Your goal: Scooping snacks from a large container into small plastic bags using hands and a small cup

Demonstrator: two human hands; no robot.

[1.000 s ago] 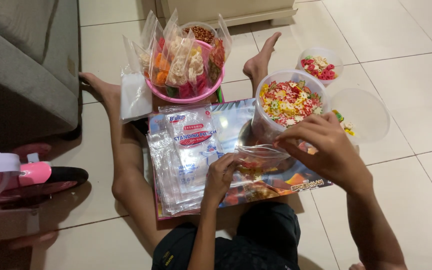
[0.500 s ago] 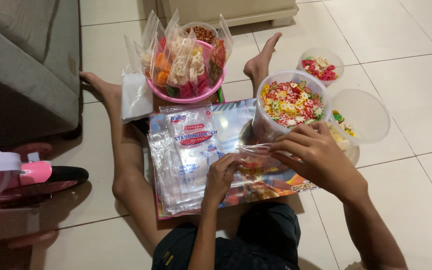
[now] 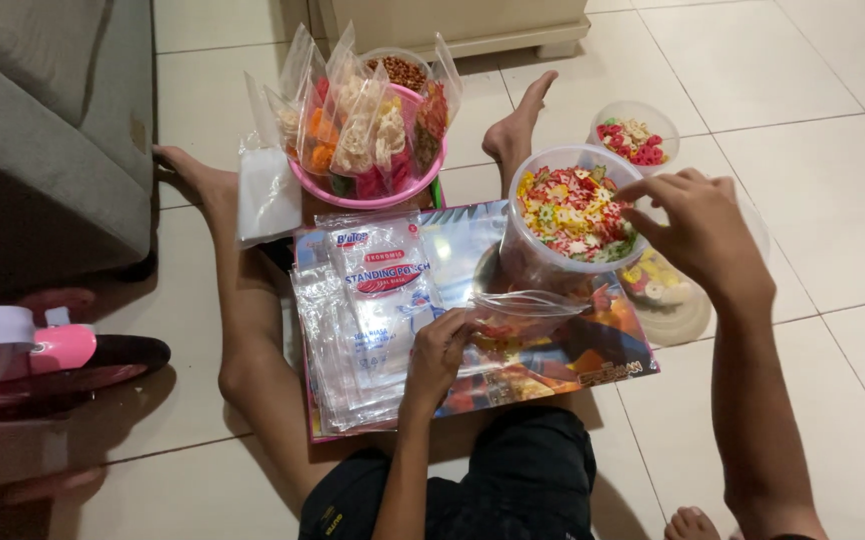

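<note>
The left hand [image 3: 440, 350] pinches the mouth of a small clear plastic pouch [image 3: 523, 318], lying on the colourful printed board [image 3: 553, 370] at six o'clock from the round clear tub of mixed coloured candies [image 3: 570, 212]. The right hand [image 3: 698, 225] hovers at the tub's three o'clock rim, fingers loosely curled, holding nothing I can see. The pouch looks light, limp and slippery, best gripped by its open edge.

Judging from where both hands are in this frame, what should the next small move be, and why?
Probably dip the right hand into the clear tub of coloured snacks and pinch some. It hovers at the tub's rim with nothing visibly in it, while the left hand holds a clear pouch, only partly filled.
</note>
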